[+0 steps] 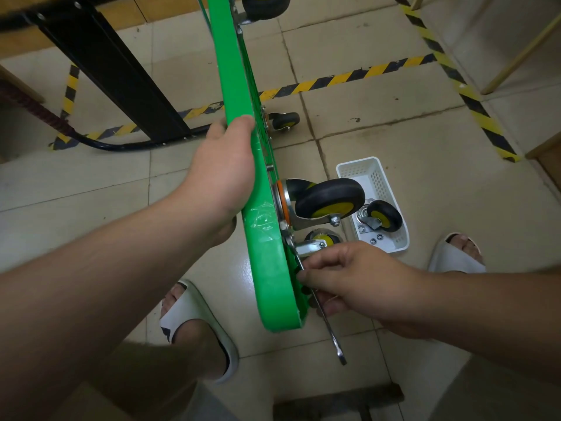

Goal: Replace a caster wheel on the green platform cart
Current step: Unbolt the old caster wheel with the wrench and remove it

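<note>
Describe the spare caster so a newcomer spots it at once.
Find the white perforated basket on the tiled floor, right of the upturned green platform cart. The spare caster lies inside it beside loose washers; unlike the others, it is not bolted to the cart.

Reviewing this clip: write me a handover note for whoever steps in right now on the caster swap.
Left hand: gripping the edge of the green cart, which is tipped up on its side.
Right hand: holding a wrench at the mounting plate of the near caster.
White basket on the floor holds a loose caster plus small nuts or washers.
Done: cart tipped, wrench applied.
Left: whether this caster is coming off or being tightened on cannot be told; check its fasteners first.
</note>
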`<state>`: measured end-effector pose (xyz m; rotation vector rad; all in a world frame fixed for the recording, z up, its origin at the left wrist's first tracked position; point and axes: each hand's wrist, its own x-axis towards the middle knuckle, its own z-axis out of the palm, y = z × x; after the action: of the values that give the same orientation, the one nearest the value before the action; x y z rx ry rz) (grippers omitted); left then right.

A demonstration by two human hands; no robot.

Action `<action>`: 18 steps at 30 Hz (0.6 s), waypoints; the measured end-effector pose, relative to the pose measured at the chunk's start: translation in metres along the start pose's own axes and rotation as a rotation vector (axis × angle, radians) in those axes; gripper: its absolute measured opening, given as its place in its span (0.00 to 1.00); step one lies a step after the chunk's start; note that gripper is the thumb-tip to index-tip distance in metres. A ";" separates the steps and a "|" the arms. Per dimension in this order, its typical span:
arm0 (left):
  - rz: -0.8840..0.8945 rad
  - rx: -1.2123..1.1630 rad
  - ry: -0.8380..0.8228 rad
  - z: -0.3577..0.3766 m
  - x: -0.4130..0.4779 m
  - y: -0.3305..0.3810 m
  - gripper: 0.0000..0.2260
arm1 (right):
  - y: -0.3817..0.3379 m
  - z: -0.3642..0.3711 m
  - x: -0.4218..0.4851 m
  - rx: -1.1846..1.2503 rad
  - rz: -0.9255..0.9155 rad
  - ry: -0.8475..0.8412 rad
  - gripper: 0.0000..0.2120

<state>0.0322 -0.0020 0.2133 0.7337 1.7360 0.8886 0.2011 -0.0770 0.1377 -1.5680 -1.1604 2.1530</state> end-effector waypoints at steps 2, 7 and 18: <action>0.003 0.010 -0.008 0.000 0.001 -0.001 0.20 | 0.002 -0.001 0.002 0.004 -0.010 0.001 0.09; 0.017 0.004 -0.018 -0.001 0.004 -0.002 0.20 | 0.010 -0.007 0.014 -0.105 -0.068 0.054 0.05; 0.008 0.013 -0.007 0.000 0.002 0.000 0.19 | 0.006 -0.016 0.034 -0.197 -0.157 0.113 0.09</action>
<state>0.0319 -0.0007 0.2122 0.7524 1.7351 0.8798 0.2034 -0.0529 0.1079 -1.5936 -1.4423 1.8755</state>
